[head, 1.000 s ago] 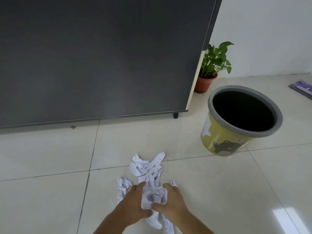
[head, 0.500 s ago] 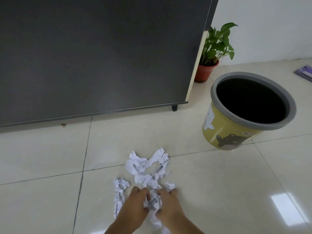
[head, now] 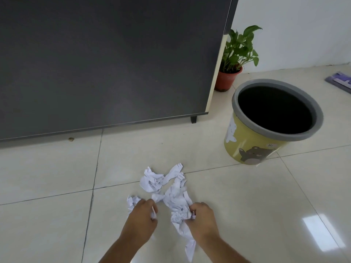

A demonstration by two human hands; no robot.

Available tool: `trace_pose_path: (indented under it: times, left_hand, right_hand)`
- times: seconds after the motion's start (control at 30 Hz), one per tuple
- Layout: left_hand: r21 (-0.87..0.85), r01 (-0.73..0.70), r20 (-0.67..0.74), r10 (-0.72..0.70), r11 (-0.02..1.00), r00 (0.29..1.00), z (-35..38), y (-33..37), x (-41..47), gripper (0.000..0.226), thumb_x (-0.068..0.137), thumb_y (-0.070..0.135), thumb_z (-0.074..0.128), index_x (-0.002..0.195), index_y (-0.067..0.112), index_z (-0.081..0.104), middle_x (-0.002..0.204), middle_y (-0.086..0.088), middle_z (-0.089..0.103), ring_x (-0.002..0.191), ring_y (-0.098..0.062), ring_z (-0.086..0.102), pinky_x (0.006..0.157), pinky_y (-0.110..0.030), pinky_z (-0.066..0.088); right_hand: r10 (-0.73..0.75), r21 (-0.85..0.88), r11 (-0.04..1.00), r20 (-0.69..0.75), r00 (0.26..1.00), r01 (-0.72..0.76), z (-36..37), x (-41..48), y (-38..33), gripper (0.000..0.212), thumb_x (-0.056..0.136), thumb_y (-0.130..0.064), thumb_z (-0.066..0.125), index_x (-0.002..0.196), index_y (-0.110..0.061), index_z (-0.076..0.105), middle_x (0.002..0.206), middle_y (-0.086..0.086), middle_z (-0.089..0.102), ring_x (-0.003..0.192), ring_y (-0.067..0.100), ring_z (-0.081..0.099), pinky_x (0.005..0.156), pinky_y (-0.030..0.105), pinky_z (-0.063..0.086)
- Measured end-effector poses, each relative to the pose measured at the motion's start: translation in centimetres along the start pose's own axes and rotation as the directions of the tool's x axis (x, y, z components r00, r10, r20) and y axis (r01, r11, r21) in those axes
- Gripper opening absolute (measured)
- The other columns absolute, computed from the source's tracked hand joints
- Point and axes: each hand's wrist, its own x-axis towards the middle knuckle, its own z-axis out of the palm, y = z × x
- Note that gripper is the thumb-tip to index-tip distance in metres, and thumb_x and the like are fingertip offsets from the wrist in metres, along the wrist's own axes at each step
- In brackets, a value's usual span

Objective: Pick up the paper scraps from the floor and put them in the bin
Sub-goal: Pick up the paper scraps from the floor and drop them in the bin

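Observation:
A heap of crumpled white paper scraps (head: 167, 188) lies on the tiled floor in front of me. My left hand (head: 141, 221) is closed on a small scrap at the heap's left edge. My right hand (head: 202, 219) grips a bunch of crumpled paper at the heap's near right side, and strips hang down from it. The bin (head: 247, 147) is yellow with a grey rim and cartoon animals. It stands upright and open to the right, beyond the heap, and its inside looks dark.
A large dark grey cabinet (head: 106, 59) on short legs fills the upper left. A potted green plant (head: 230, 73) stands behind the bin by the white wall. A purple flat object (head: 340, 81) lies at the far right edge. A small brown speck (head: 71, 139) lies near the cabinet.
My hands were pressed together over the heap; now they have drawn apart, each closed on paper. The right hand has lifted a bunch slightly to the right.

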Motion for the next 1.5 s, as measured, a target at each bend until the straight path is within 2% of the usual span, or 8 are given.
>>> trace_pose_path:
  times: [0.2,0.33,0.43,0.67,0.8,0.97,1.27,1.5]
  left_hand:
    - [-0.017,-0.008,-0.082,0.006,1.0,0.997,-3.2,3.2,-0.8,0.031,0.074,0.004,0.061,0.071,0.034,0.051,0.078,0.008,0.053,0.071,-0.01,0.06,0.063,-0.024,0.051]
    - [-0.028,-0.027,-0.157,0.022,0.999,0.987,-6.1,5.9,-0.8,0.019,0.076,0.006,0.063,0.083,0.024,0.061,0.087,0.004,0.055,0.071,-0.013,0.064,0.059,-0.024,0.053]
    - [-0.049,-0.052,-0.205,0.041,0.997,0.978,-8.9,8.8,-0.5,0.02,0.077,0.004,0.066,0.086,0.022,0.062,0.09,0.005,0.055,0.07,-0.015,0.066,0.055,-0.019,0.048]
    - [-0.037,-0.157,-0.339,0.136,0.987,0.931,-15.6,18.4,0.2,0.021,0.078,0.006,0.069,0.088,0.023,0.062,0.087,0.007,0.055,0.067,-0.013,0.062,0.047,-0.017,0.04]
    - [0.014,-0.277,-0.367,0.263,0.961,0.892,-17.5,25.8,1.5,0.018,0.081,0.006,0.068,0.091,0.02,0.062,0.093,0.001,0.055,0.069,-0.009,0.053,0.05,-0.015,0.036]
    - [0.017,-0.365,-0.362,0.346,0.931,0.866,-15.8,34.6,2.9,0.017,0.082,0.008,0.065,0.086,0.024,0.06,0.093,0.003,0.055,0.076,-0.015,0.061,0.066,-0.031,0.057]
    - [0.022,-0.455,-0.291,0.441,0.89,0.849,-11.0,41.8,5.0,0.018,0.078,0.006,0.064,0.085,0.022,0.058,0.089,0.003,0.055,0.076,-0.013,0.059,0.057,-0.022,0.042]
    - [0.02,-0.454,-0.296,0.439,0.891,0.848,-10.2,43.0,6.3,0.018,0.08,0.009,0.067,0.088,0.023,0.058,0.088,0.01,0.047,0.078,-0.014,0.061,0.057,-0.023,0.043]
  right_hand:
    - [-0.074,0.075,0.994,-0.064,0.995,0.079,-2.8,-0.9,-3.0,0.031,0.073,-0.018,0.067,0.051,-0.029,0.048,0.073,0.0,0.058,0.057,0.008,0.048,0.049,0.016,0.036]
    - [-0.181,0.075,0.979,-0.104,0.978,0.189,-5.7,-1.4,-6.3,0.029,0.074,-0.016,0.066,0.05,-0.026,0.052,0.064,-0.004,0.056,0.053,0.009,0.046,0.047,0.016,0.037]
    - [-0.265,0.074,0.957,-0.155,0.952,0.279,-9.0,-1.6,-9.2,0.02,0.075,-0.016,0.066,0.056,-0.015,0.062,0.06,0.004,0.061,0.049,0.008,0.043,0.046,0.017,0.035]
    - [-0.346,0.052,0.926,-0.276,0.897,0.373,-21.0,-1.4,-14.6,0.028,0.085,-0.02,0.066,0.059,-0.025,0.058,0.057,-0.006,0.053,0.053,0.008,0.048,0.044,0.013,0.036]
    - [-0.299,0.027,0.938,-0.445,0.844,0.347,-31.0,-0.4,-14.6,0.006,0.087,-0.024,0.066,0.087,-0.018,0.069,0.074,-0.006,0.063,0.068,0.01,0.058,0.058,0.017,0.039]
    - [-0.187,0.062,0.957,-0.614,0.767,0.283,-40.3,0.3,-11.5,0.005,0.081,-0.02,0.069,0.079,-0.015,0.07,0.071,-0.003,0.066,0.063,0.012,0.057,0.053,0.021,0.041]
    - [-0.138,0.136,0.951,-0.612,0.779,0.276,-42.0,2.5,-7.8,0.002,0.081,-0.014,0.069,0.08,-0.012,0.069,0.067,-0.01,0.059,0.06,0.003,0.051,0.054,0.014,0.04]
    - [-0.116,0.162,0.95,-0.612,0.782,0.267,-42.0,3.9,-7.1,0.001,0.081,-0.014,0.07,0.083,-0.014,0.07,0.07,-0.011,0.061,0.065,0.007,0.055,0.055,0.016,0.041]
